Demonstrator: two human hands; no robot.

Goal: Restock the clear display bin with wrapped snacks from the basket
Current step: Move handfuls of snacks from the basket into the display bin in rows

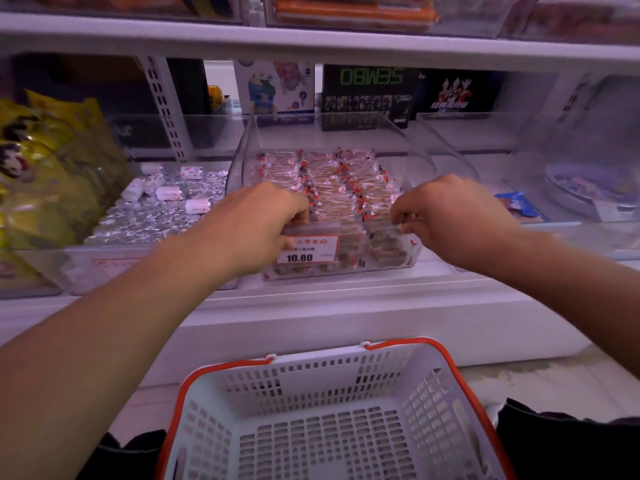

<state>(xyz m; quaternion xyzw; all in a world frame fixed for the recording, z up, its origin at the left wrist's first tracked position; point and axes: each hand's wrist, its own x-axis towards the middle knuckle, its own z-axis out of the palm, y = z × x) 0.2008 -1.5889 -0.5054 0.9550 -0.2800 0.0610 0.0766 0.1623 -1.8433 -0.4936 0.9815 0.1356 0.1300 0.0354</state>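
Both bare arms reach forward, far from the body; left hand (277,216) and right hand (446,216) curl fingers downward, knuckles up.

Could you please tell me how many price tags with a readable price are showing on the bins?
1: the price tag reading 10.80 on the clear bin's front, beside the left hand. Others may be hidden or blurred.

Yellow snack bags (45,161) far left — foil-wrapped sweets (159,216) beside them, toy boxes (363,95) behind.

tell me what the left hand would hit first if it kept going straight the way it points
Probably the wrapped snacks stacked in the clear bin; the left hand already grips its front edge.
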